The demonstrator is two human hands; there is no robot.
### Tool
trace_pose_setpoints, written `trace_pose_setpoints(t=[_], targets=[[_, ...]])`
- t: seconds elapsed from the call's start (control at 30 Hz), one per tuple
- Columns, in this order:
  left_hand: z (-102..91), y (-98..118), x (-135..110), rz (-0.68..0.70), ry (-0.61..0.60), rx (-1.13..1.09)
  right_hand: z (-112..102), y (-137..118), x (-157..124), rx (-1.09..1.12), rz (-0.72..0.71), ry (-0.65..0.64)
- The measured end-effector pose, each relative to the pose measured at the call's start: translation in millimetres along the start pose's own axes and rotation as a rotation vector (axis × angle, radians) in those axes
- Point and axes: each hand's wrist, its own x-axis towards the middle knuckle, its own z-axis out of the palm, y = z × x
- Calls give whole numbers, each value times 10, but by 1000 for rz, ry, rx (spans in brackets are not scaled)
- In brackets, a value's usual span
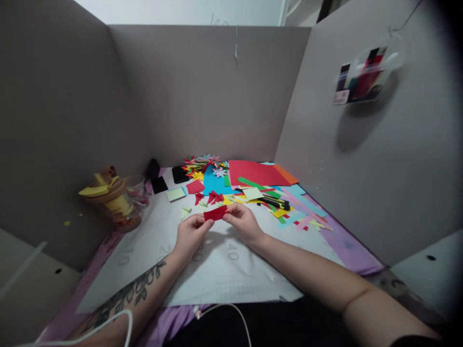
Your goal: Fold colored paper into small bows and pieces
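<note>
A small folded red paper piece [215, 213] is held above the white cutting mat [202, 270] between both hands. My left hand [191, 233] pinches its left end and my right hand [243, 221] pinches its right end, fingers closed on it. Just beyond the hands lie folded red paper shapes [215, 196] and small pale green pieces [185, 211]. A pile of finished colourful paper stars [202, 166] sits at the back of the desk.
Sheets of red [255, 172], blue and orange paper and loose coloured strips [300, 214] spread at the right. A yellow-lidded jar [114, 200] stands at the left. A black phone [180, 174] lies at the back. Grey partition walls surround the desk; a white cable [231, 318] crosses the near edge.
</note>
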Motion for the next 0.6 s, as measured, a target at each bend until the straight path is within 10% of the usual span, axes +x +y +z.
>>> trace_pose_setpoints(t=[0.6], targets=[[65,-61,6,-202,11,-176,56,-9,-47,-86,-18,104]])
